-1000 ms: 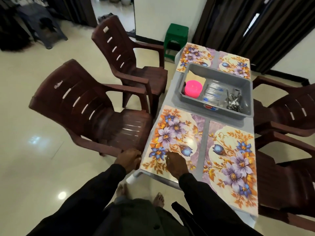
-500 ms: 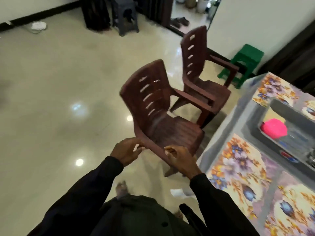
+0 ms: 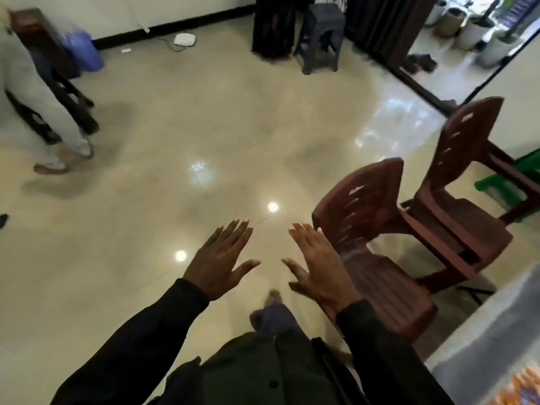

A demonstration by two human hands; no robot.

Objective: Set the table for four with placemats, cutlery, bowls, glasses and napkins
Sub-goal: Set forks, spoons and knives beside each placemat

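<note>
Both hands flat, fingers spread, holding nothing.
Left hand over floor; right hand beside brown chair.

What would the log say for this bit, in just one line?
left hand: open, empty | right hand: open, empty, near brown plastic chair | table: only corner in view

Two brown plastic chairs side by side at right on glossy tile floor, green stool behind them, grey stool far back by dark curtains, white device near the wall, blue bag and another person's legs far left.
</note>
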